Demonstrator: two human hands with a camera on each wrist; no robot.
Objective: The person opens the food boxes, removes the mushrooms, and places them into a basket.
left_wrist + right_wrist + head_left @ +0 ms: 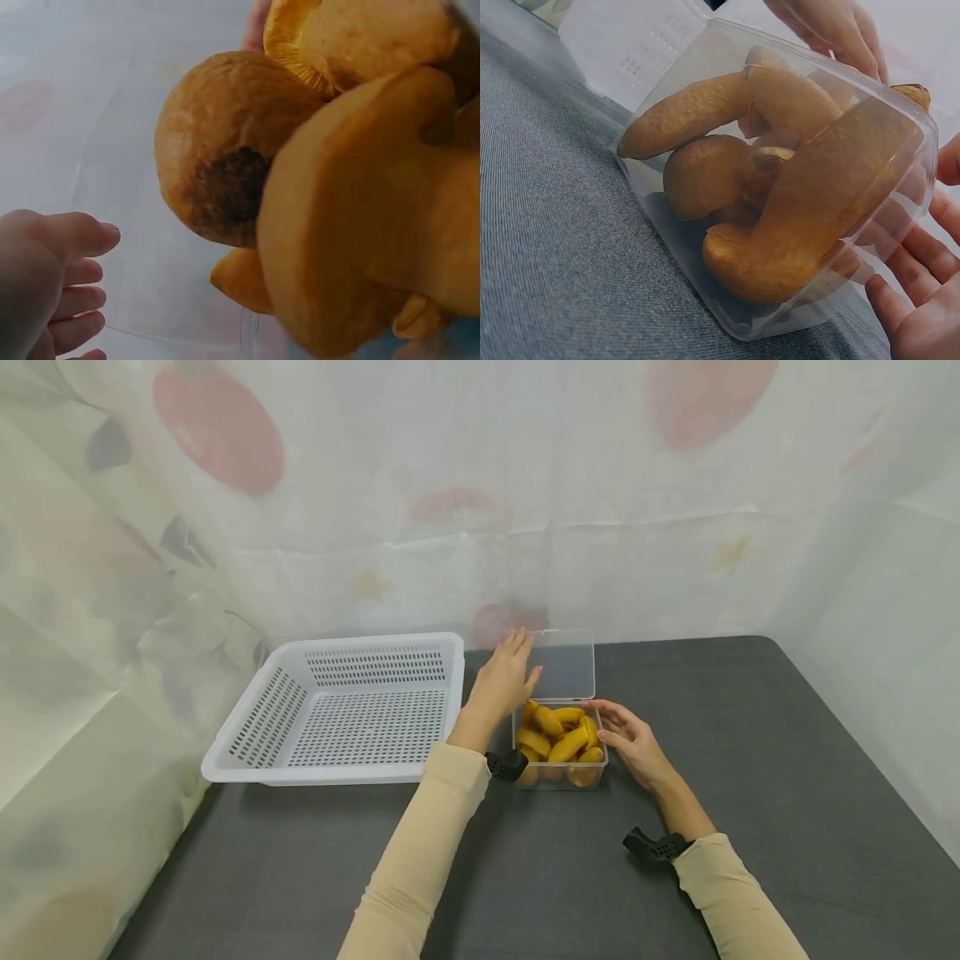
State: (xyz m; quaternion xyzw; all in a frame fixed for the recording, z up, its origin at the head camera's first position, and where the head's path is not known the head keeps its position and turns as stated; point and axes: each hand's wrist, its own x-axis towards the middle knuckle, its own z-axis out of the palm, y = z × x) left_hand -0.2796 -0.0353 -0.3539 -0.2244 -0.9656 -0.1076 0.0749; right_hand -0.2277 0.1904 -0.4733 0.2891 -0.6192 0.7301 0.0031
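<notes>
Nr lid (565, 664), L hand (504, 678), beside mushroom tub (562, 766), R hand (637, 747)

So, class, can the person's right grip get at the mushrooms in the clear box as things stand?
Probably yes: the right grip is at the clear box, whose open lid leaves the mushrooms uncovered.

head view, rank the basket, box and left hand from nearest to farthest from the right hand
1. Box: just left of the right hand, at its fingers.
2. Left hand: farther left, by the open lid.
3. Basket: farthest, left of the left hand.
</notes>
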